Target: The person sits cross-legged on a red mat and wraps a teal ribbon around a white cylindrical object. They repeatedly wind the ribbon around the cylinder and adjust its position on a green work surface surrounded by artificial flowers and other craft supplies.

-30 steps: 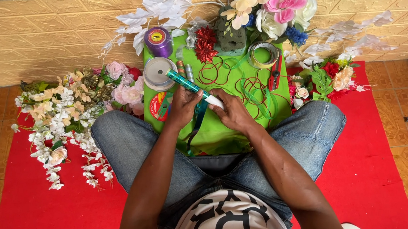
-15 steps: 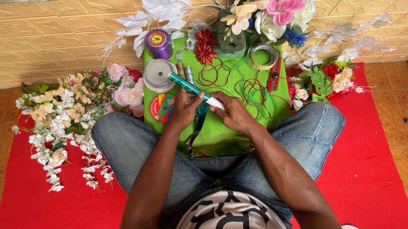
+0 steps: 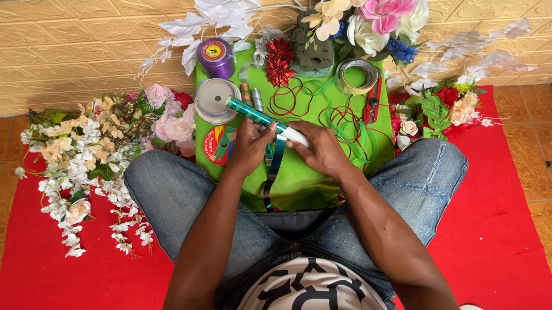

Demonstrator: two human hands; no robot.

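Both hands are gripping one stick: the right hand [image 3: 320, 150] is pinching its white lower end, the grip pressed together around it, while the left hand [image 3: 251, 143] is pinching the teal ribbon [image 3: 274, 168] against the shaft [image 3: 259, 117]. The shaft's long axis is running up and leftward from the right hand toward the grey ribbon spool [image 3: 214, 100]. Everything is sitting over the green worktop [image 3: 300, 182], with a purple spool [image 3: 216, 56] beyond.

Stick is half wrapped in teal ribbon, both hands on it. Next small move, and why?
Probably one more ribbon turn toward the bare white end. The stick shows teal wrap from its left end, white near the right hand. The left hand holds its middle, and loose teal ribbon hangs below.
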